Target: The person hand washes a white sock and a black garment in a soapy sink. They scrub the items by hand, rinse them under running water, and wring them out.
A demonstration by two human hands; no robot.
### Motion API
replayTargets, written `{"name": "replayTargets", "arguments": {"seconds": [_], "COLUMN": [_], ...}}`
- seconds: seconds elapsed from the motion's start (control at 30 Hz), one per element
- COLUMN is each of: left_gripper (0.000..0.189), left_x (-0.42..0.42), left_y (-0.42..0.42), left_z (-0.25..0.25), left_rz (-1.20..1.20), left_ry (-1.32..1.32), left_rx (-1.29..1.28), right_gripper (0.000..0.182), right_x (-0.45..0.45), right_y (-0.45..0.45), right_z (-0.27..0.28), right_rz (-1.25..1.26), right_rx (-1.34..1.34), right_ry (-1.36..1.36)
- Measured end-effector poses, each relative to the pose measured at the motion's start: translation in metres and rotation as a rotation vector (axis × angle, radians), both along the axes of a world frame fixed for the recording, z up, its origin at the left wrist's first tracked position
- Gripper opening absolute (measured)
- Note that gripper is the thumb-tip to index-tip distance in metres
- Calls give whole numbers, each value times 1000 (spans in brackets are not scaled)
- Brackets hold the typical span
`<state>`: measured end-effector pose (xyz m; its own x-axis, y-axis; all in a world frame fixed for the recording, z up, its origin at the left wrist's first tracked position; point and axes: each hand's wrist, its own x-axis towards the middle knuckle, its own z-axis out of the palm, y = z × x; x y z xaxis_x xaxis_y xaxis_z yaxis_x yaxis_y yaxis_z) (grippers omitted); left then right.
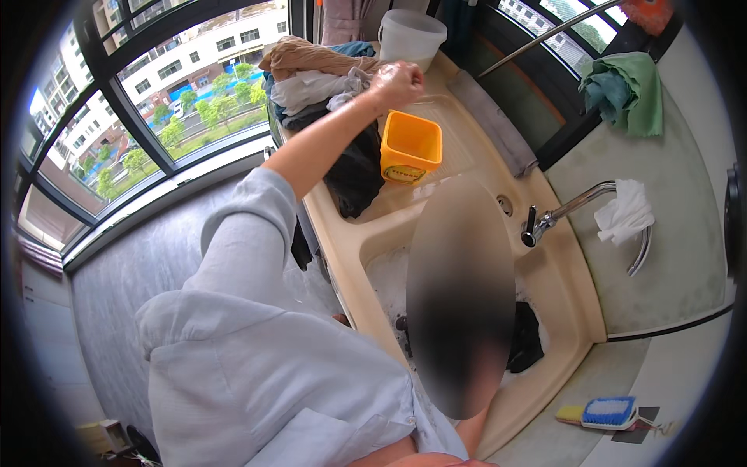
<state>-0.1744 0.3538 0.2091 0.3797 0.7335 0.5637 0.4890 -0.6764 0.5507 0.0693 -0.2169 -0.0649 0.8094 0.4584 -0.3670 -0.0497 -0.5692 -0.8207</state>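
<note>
My left hand (400,82) is curled into a wet, soapy-looking fist above the washboard side of a beige laundry sink (379,230). No object shows in it. Just behind it stands a translucent white plastic bucket (413,36). A pile of laundry (315,76) lies beside my wrist, and an open-topped orange plastic tub (411,146) stands below the hand. My right forearm (483,379) reaches into the basin, where a blurred oval hides the hand. Black cloth (527,338) and suds show around that oval.
A chrome faucet (575,201) with a white cloth (624,211) over its spout rises at the basin's far side. Scrub brushes (607,412) lie on the ledge at lower right. Green cloths (627,93) hang on the wall. A grey folded cloth (496,125) lines the sink's back rim.
</note>
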Motion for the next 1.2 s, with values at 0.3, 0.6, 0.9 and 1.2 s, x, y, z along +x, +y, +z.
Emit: {"name": "replayTargets", "arguments": {"seconds": [0.3,0.6,0.9,1.2], "left_gripper": [35,23,49,41], "left_x": [27,21,-7,-44], "left_y": [84,105,54,-75], "left_z": [-51,-92,-28,-37], "left_rz": [159,-91,-371,-518], "left_ry": [524,20,-525,427], "left_rx": [-152,-999,-664,222], "right_gripper": [15,14,15,14], "right_x": [-2,-2,-1,4], "right_y": [-3,-9,-9,-12], "right_z": [-1,-3,-5,-4], "right_rz": [-60,-91,-123,-129], "right_rx": [-11,-10,17,21], "right_ry": [58,59,95,89]}}
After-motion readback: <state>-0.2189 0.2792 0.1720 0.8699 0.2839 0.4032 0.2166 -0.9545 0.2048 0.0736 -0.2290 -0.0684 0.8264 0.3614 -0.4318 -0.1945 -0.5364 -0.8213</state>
